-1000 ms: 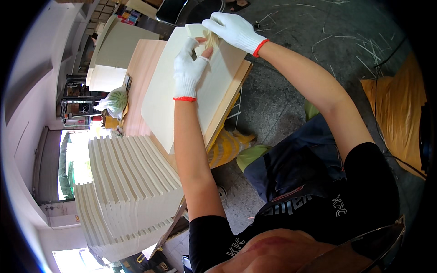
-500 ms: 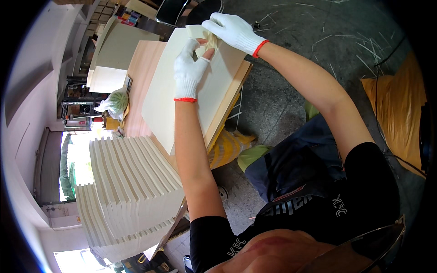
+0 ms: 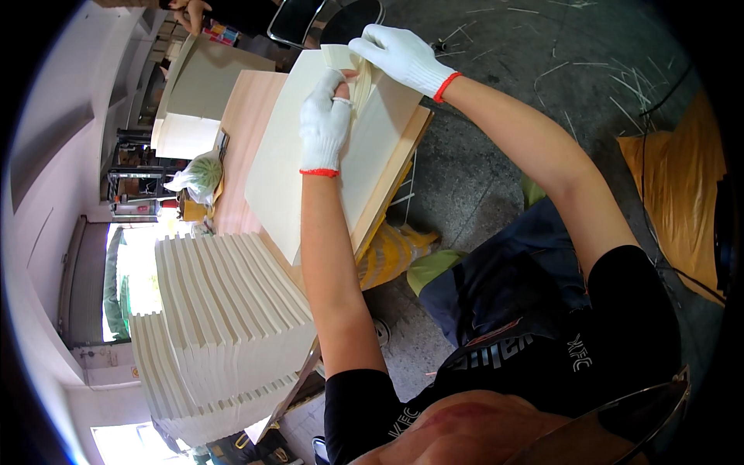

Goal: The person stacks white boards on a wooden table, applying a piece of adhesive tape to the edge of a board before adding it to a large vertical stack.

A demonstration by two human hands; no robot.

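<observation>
A stack of large off-white sheets (image 3: 283, 163) lies on the wooden table, its far corner lifted and fanned into thin layers (image 3: 361, 84). My left hand (image 3: 324, 124), in a white knit glove with red cuff and bare thumb and fingertip, is closed at the left of those layers, pinching them. From the right, my right hand (image 3: 404, 62), gloved the same way, grips the top of the lifted corner. Its fingertips are partly hidden behind the sheets.
Tall piles of cream boards (image 3: 232, 310) stand at the near left. A bagged green melon (image 3: 203, 172) sits on the table's left (image 3: 248, 101). Yellow sacks (image 3: 391, 252) lie below the table, an orange-brown sack (image 3: 674, 201) at right. A person (image 3: 186, 17) is at far left; strips litter the floor.
My left thumb and finger have shifted slightly along the lifted corner, and its layers hang further down toward me. My right hand barely moves. A person has come into view at the far left.
</observation>
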